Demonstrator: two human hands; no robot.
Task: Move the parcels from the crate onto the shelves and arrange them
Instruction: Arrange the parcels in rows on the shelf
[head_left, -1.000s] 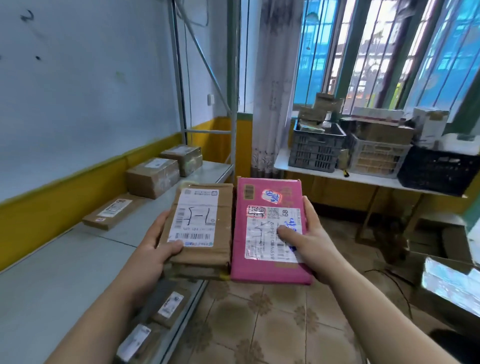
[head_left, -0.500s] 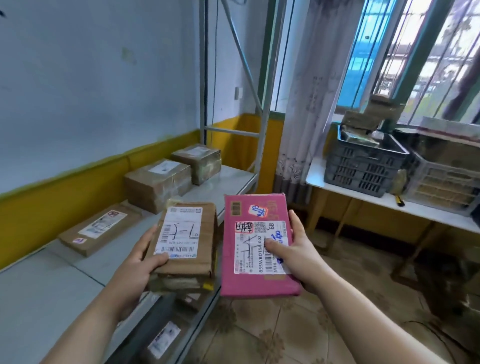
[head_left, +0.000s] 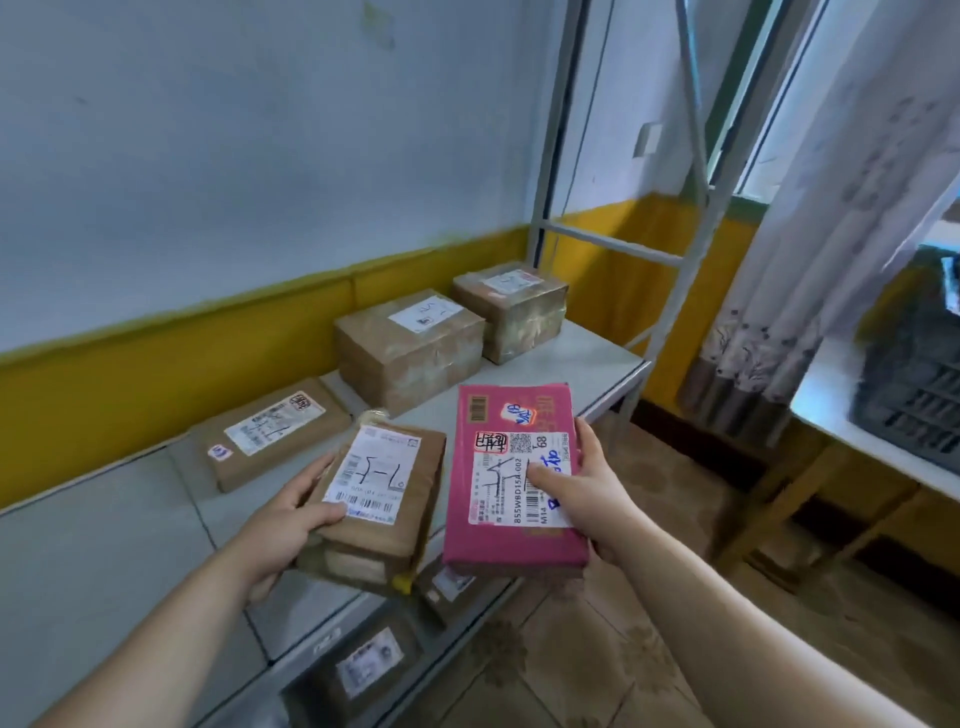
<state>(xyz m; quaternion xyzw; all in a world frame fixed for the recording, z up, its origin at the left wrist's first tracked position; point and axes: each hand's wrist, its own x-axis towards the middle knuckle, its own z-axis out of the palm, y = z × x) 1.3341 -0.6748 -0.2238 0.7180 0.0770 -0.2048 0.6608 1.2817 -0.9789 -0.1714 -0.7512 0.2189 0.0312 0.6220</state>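
My left hand grips a brown paper parcel with a white label, held over the front edge of the grey shelf. Beside it my right hand holds a flat pink parcel, thumb pressed on its label. On the shelf lie a flat brown parcel near the wall and two taped cardboard boxes further back. More parcels show on the lower shelf under my hands.
The shelf's metal uprights rise at its far end. A patterned curtain hangs to the right. A dark plastic crate stands on a white table at the right edge. Tiled floor lies below.
The view has swung left and down toward the shelf. Both hands have carried their parcels closer to the shelf; the crates and window have slid out to the right.
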